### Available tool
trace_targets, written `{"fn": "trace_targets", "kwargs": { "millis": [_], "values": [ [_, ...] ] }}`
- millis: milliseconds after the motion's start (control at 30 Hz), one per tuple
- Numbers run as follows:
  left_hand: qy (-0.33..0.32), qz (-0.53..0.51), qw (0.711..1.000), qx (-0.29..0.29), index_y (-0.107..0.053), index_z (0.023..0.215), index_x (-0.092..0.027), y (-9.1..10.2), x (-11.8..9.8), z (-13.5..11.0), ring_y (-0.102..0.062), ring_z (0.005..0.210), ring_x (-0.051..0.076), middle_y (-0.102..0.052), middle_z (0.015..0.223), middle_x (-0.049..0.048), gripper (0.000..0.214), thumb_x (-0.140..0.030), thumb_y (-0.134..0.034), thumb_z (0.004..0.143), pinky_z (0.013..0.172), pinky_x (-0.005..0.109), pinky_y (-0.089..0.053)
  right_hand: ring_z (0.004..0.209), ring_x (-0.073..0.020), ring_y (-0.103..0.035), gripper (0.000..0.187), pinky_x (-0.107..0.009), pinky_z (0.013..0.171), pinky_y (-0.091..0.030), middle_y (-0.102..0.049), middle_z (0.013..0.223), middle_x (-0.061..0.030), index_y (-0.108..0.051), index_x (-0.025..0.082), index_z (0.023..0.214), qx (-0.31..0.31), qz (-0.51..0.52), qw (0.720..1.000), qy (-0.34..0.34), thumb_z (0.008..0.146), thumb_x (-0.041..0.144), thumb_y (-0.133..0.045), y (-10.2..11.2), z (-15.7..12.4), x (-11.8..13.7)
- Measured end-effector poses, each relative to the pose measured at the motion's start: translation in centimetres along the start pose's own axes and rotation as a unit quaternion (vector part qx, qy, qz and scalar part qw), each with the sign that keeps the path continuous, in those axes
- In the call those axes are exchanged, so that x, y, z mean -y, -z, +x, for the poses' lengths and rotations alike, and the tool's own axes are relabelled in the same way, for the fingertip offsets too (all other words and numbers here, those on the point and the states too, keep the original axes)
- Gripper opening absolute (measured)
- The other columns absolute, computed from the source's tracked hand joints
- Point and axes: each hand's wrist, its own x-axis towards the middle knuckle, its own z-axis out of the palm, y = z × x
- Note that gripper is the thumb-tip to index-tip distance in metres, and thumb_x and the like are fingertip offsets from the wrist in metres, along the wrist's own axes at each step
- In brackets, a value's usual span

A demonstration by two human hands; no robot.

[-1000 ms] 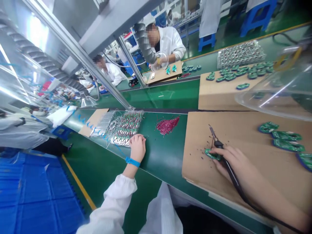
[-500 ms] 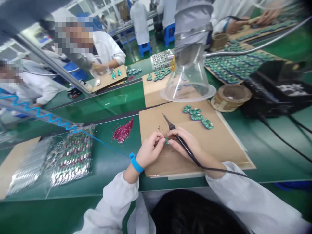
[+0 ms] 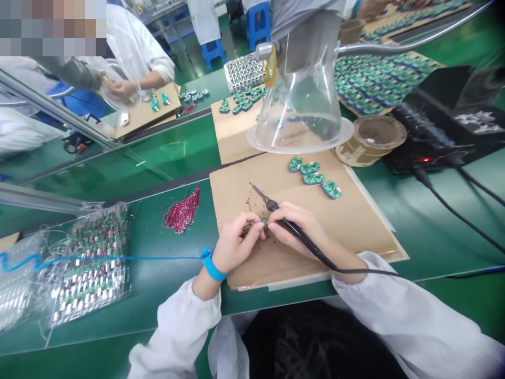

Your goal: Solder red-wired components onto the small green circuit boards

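My left hand (image 3: 239,243) pinches a small green circuit board (image 3: 265,223) above a brown cardboard sheet (image 3: 355,231); fingers hide most of the board. My right hand (image 3: 295,225) grips a black soldering iron (image 3: 284,222) beside it, with the metal tip pointing up and left, away from the board. Several similar green boards (image 3: 313,176) lie in a loose row on the cardboard, beyond my hands. A blue wrist strap (image 3: 213,269) circles my left wrist, with a blue cord (image 3: 118,258) running left.
A clear fume hood (image 3: 302,108) hangs just past the cardboard. To the right stand a solder spool (image 3: 371,139) and a black soldering station (image 3: 445,137). Magenta wires (image 3: 181,213) and a bag of boards (image 3: 89,268) lie left. A co-worker (image 3: 134,52) works across the belt.
My left hand has moved from the bag side onto the cardboard and now holds the small board. My head has turned, shifting the whole scene and bringing the hood and spool into view.
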Motion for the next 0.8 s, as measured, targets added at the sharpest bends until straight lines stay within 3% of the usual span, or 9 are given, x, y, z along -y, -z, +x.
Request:
{"fn": "trace_targets", "kwargs": {
  "millis": [167,300,400,467,533,600,800],
  "values": [
    [0.007,0.082,0.997,-0.015,-0.059,0.098,-0.020,1.5,0.8,0.1,-0.054,0.060,0.009,-0.058,0.074,-0.0027,0.015,-0.033,-0.055,0.104,0.054,0.019,-0.041,0.080,-0.0162,-0.065,0.006,-0.031,0.076,-0.052,-0.066,0.088,-0.0019,-0.067,0.025,0.102,0.004,-0.038,0.999,-0.028,0.099,0.023,-0.063,0.9,-0.4,0.4],
    [-0.015,0.139,0.990,-0.003,-0.059,0.097,-0.020,2.3,1.1,0.5,-0.057,0.074,0.012,-0.060,0.085,0.0005,0.011,-0.028,-0.055,0.104,0.065,0.022,-0.047,0.083,-0.0179,-0.075,0.034,-0.034,0.079,-0.057,-0.077,0.092,-0.0011,-0.053,0.028,0.130,-0.045,0.039,0.993,-0.101,0.099,0.020,-0.063,2.3,-2.0,0.4],
    [-0.031,0.164,0.986,0.016,-0.061,0.098,-0.020,2.1,0.9,0.8,-0.059,0.087,0.015,-0.055,0.102,0.0055,0.011,-0.028,-0.055,0.103,0.071,0.025,-0.051,0.078,-0.0180,-0.076,0.026,-0.033,0.076,-0.059,-0.078,0.087,-0.0003,-0.055,0.027,0.120,-0.091,0.092,0.981,-0.142,0.097,0.024,-0.068,3.2,-2.9,0.4],
    [-0.020,0.172,0.985,0.016,-0.062,0.097,-0.020,1.8,0.8,0.9,-0.059,0.092,0.016,-0.050,0.112,0.0080,0.011,-0.029,-0.056,0.102,0.069,0.025,-0.052,0.069,-0.0162,-0.073,0.011,-0.030,0.068,-0.058,-0.076,0.080,0.0003,-0.060,0.026,0.106,-0.129,0.097,0.974,-0.158,0.098,0.028,-0.068,3.8,-3.1,0.5],
    [-0.008,0.175,0.984,0.019,-0.062,0.097,-0.020,1.6,0.7,0.9,-0.060,0.094,0.017,-0.048,0.117,0.0091,0.011,-0.029,-0.056,0.102,0.065,0.025,-0.052,0.060,-0.0144,-0.067,0.009,-0.028,0.060,-0.054,-0.070,0.071,0.0014,-0.062,0.025,0.094,-0.154,0.100,0.970,-0.161,0.098,0.032,-0.067,4.1,-3.0,0.6],
    [-0.004,0.177,0.984,0.028,-0.062,0.096,-0.020,1.5,0.6,0.9,-0.060,0.095,0.018,-0.047,0.119,0.0092,0.011,-0.028,-0.056,0.101,0.063,0.024,-0.051,0.057,-0.0137,-0.062,0.014,-0.028,0.055,-0.050,-0.065,0.068,0.0013,-0.063,0.024,0.088,-0.144,0.093,0.972,-0.158,0.098,0.034,-0.066,4.3,-2.9,0.6],
    [-0.002,0.197,0.980,0.030,-0.061,0.095,-0.020,1.5,0.6,1.0,-0.061,0.094,0.017,-0.049,0.119,0.0081,0.009,-0.026,-0.057,0.100,0.061,0.024,-0.051,0.064,-0.0149,-0.064,0.006,-0.028,0.059,-0.050,-0.067,0.076,-0.0005,-0.066,0.025,0.094,-0.098,0.042,0.986,-0.130,0.097,0.030,-0.067,4.3,-2.9,0.4]
  ]
}}
